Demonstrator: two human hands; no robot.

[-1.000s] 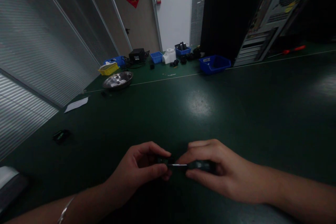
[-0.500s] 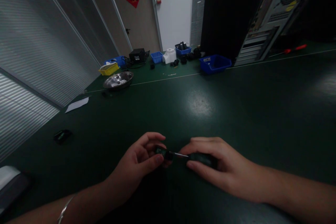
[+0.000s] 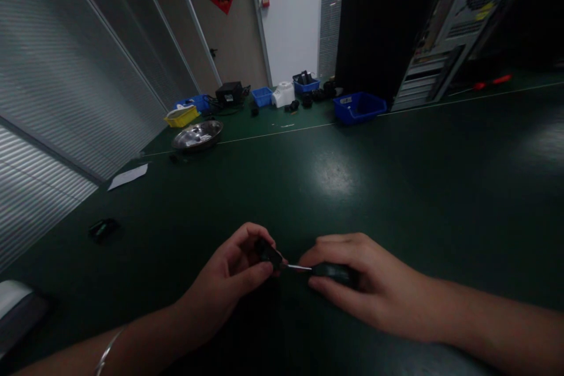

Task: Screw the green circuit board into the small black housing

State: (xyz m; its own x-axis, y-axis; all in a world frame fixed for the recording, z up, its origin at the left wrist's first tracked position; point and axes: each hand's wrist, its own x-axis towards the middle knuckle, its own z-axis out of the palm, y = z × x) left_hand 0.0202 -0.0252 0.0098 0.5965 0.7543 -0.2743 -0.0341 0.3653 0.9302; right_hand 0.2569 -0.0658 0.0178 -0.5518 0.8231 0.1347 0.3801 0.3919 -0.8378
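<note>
Between the thumb and fingers of my left hand is a small dark block-like part, its exact kind too dim to make out. My right hand is closed round the dark handle of a screwdriver. The thin metal shaft points left and its tip meets the right end of the small part, by my left fingertips. Where exactly the tip sits is hidden. Both hands are low over the green table.
A similar dark piece and white paper lie on the left. Farther back are a metal bowl, a yellow tray and a blue bin. An open computer case stands back right, near a red-handled tool.
The small part has turned in my left fingers, showing a different, darker side. My right hand with the screwdriver has shifted slightly left, the shaft still against the part.
</note>
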